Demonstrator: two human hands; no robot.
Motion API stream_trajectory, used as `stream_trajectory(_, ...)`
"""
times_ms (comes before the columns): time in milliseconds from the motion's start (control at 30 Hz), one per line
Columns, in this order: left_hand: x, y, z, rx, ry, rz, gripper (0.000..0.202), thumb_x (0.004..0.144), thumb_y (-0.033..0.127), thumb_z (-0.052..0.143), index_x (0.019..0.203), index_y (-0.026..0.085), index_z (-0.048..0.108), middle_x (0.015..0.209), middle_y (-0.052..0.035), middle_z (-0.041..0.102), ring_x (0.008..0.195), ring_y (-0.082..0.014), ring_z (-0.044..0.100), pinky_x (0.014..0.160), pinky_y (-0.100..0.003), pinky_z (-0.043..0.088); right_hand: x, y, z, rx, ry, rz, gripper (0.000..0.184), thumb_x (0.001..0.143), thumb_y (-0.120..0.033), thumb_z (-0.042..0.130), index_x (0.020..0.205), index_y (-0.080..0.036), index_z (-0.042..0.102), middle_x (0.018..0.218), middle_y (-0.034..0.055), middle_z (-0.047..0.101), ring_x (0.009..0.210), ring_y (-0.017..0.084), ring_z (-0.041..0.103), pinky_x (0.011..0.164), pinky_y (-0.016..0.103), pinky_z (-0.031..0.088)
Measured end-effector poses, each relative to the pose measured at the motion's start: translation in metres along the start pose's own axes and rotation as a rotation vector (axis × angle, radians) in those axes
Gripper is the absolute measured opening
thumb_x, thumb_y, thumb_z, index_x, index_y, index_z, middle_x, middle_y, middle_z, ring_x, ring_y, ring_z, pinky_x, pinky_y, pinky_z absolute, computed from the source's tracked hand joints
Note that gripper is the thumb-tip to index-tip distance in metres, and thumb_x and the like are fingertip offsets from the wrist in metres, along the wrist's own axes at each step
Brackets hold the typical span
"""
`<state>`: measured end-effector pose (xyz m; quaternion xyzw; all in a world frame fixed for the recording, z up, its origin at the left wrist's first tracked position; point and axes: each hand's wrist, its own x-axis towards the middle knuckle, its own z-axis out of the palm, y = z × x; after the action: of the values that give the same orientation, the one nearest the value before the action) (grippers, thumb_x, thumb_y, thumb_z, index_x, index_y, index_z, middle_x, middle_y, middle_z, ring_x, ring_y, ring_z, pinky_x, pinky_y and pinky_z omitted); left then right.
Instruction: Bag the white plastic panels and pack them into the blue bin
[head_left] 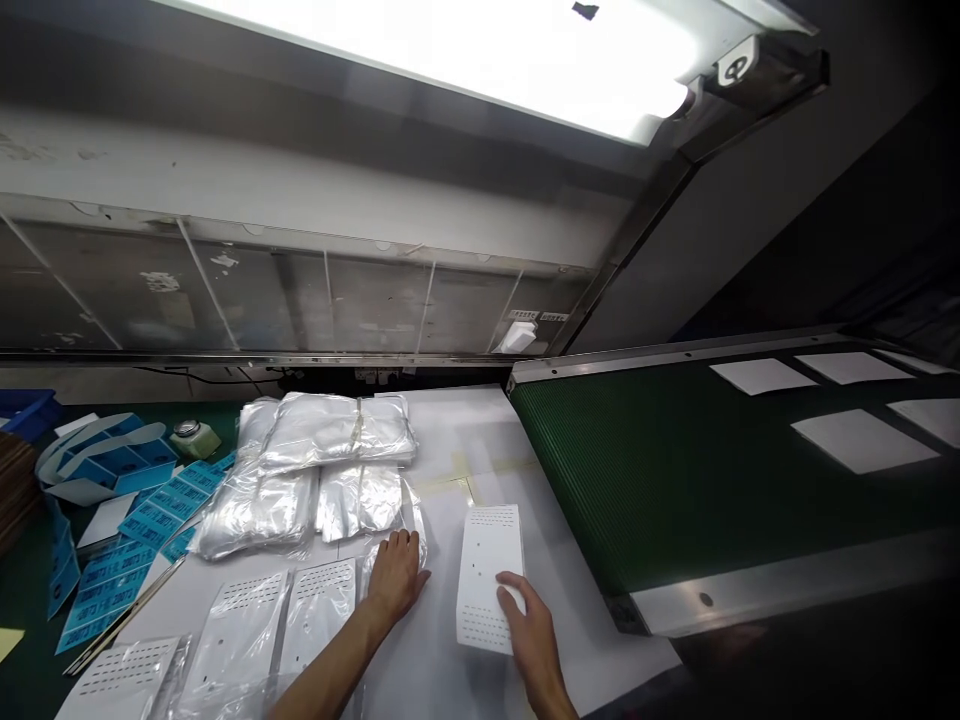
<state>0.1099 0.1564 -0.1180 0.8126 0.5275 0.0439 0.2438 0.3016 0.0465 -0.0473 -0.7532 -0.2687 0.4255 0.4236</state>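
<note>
**Open left hand (397, 578) on a clear plastic bag (391, 552), open right hand (526, 622) on a perforated white sheet (489, 560)**

Left hand flat and fingers a little spread, pressing on the bag without closing around it. Right hand also not closed, palm down over the lower edge of the sheet, with the thumb and fingers lying on its surface. The sheet flat on the white counter (480, 440), partly under the right hand and just beside the left hand, on its right side.

Ahead of the left hand, a heap of packs in clear plastic bags (322, 470). Toward the left and near the hand, bagged perforated sheets (319, 612). Farther left of the hands, blue printed labels (150, 510) and a small round tin (195, 438). To the right of the right hand, a green conveyor belt (637, 470) carrying plain white sheets (855, 440), well apart from the hands.
</note>
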Motion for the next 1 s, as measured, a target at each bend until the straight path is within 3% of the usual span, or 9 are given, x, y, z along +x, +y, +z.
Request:
stream_trajectory(167,0.013,-0.007,0.012,0.036,-0.02,-0.004,0.026,0.087,0.032,0.057,0.107,0.015,0.058,0.112,-0.0072,0.059,0.101,-0.0225,0.057,0.087,-0.045,0.047,-0.022,0.015,-0.025,0.006,0.047,0.015,0.037,0.07,-0.048,0.061,0.092,-0.019,0.068,0.103,0.0094,0.069,0.089,0.03,0.064,0.071,0.035,0.051)
stream_trajectory(267,0.014,-0.012,0.011,-0.02,-0.006,-0.022,0.021,0.088,0.03,0.056,0.101,0.014,0.06,0.106,-0.006,0.062,0.097,-0.0206,0.059,0.085,-0.043,0.048,-0.031,0.023,-0.022,0.009,0.052,0.028,0.038,0.071,-0.05,0.059,0.091,-0.018,0.067,0.101,0.0095,0.068,0.092,0.03,0.063,0.074,0.035,0.051)
stream_trajectory(367,0.01,-0.01,0.006,-0.13,0.049,-0.084,0.021,0.088,0.031,0.055,0.1,0.014,0.06,0.102,-0.0054,0.063,0.094,-0.0197,0.06,0.084,-0.042,0.049,-0.035,0.026,-0.015,0.01,0.024,0.05,0.042,0.075,-0.053,0.054,0.093,-0.017,0.065,0.097,0.0101,0.068,0.082,0.029,0.065,0.067,0.035,0.051)
stream_trajectory(500,0.006,-0.009,-0.005,-0.339,0.194,-0.294,0.024,0.09,0.034,0.052,0.103,0.014,0.059,0.096,-0.0042,0.063,0.084,-0.0169,0.062,0.076,-0.037,0.051,-0.033,0.02,-0.005,-0.019,-0.037,0.024,0.036,0.076,-0.048,0.055,0.094,-0.019,0.064,0.104,0.0099,0.065,0.09,0.029,0.063,0.07,0.035,0.052)
stream_trajectory(633,0.009,-0.023,-0.024,-0.544,0.38,-0.611,0.026,0.09,0.036,0.05,0.101,0.014,0.058,0.091,-0.0032,0.062,0.073,-0.014,0.06,0.067,-0.032,0.052,-0.031,0.002,0.01,-0.057,-0.086,-0.045,0.029,0.078,-0.042,0.053,0.091,-0.02,0.065,0.105,0.009,0.064,0.097,0.029,0.06,0.076,0.035,0.051)
stream_trajectory(700,0.01,-0.029,-0.036,-0.636,0.468,-0.702,0.027,0.09,0.037,0.05,0.101,0.014,0.057,0.09,-0.0031,0.062,0.072,-0.0136,0.06,0.065,-0.031,0.051,-0.031,-0.009,0.02,-0.07,-0.11,-0.077,0.027,0.079,-0.041,0.051,0.09,-0.019,0.064,0.104,0.0089,0.064,0.096,0.028,0.06,0.077,0.035,0.051)
stream_trajectory(833,0.002,-0.027,-0.066,-0.812,0.571,-0.624,0.031,0.091,0.042,0.047,0.102,0.014,0.057,0.087,-0.0023,0.061,0.069,-0.0131,0.058,0.063,-0.03,0.05,-0.035,-0.029,0.034,-0.099,-0.154,-0.136,0.025,0.081,-0.038,0.048,0.09,-0.02,0.063,0.103,0.0085,0.063,0.097,0.027,0.06,0.077,0.034,0.051)
stream_trajectory(1000,-0.022,-0.001,-0.099,-0.97,0.527,-0.413,0.037,0.088,0.05,0.046,0.096,0.018,0.06,0.076,0.0011,0.058,0.062,-0.0127,0.052,0.057,-0.026,0.042,-0.039,-0.056,0.041,-0.172,-0.176,-0.205,0.027,0.083,-0.042,0.049,0.089,-0.02,0.064,0.101,0.0086,0.06,0.096,0.027,0.059,0.077,0.036,0.051)
